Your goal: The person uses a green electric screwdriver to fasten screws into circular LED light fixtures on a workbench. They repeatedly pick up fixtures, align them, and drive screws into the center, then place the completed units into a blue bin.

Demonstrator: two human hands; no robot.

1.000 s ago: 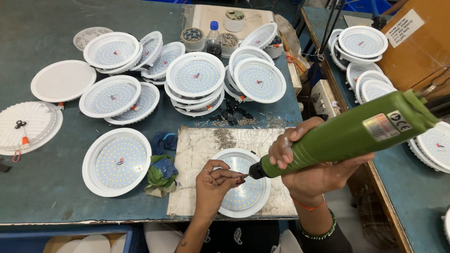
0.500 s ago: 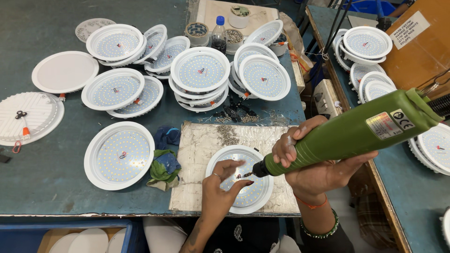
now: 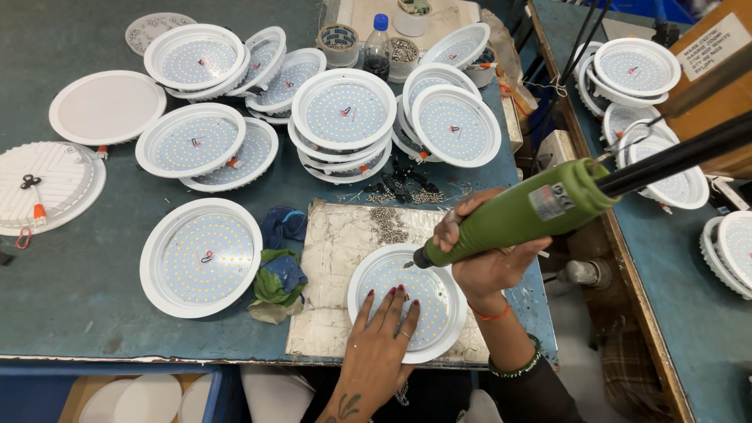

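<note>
Green driver (image 3: 509,215) gripped in closed right hand (image 3: 486,258), tip down at lamp (image 3: 407,301) rim (1 of many) on worn board (image 3: 345,243); left hand (image 3: 384,325) spread flat, holding nothing, pinning lamp steady.

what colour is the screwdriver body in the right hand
Green, with a black cable; the screwdriver in the right hand shows best in the head view.

A round lamp (image 3: 407,301) lies on a board (image 3: 337,258) at the near edge of the tabletop (image 3: 70,313). Left of the board sit rags (image 3: 278,266), then another lamp (image 3: 201,256). Behind the board lie loose screws (image 3: 399,192) and stacked lamps (image 3: 343,113), with a bottle (image 3: 377,47) farther back.
</note>
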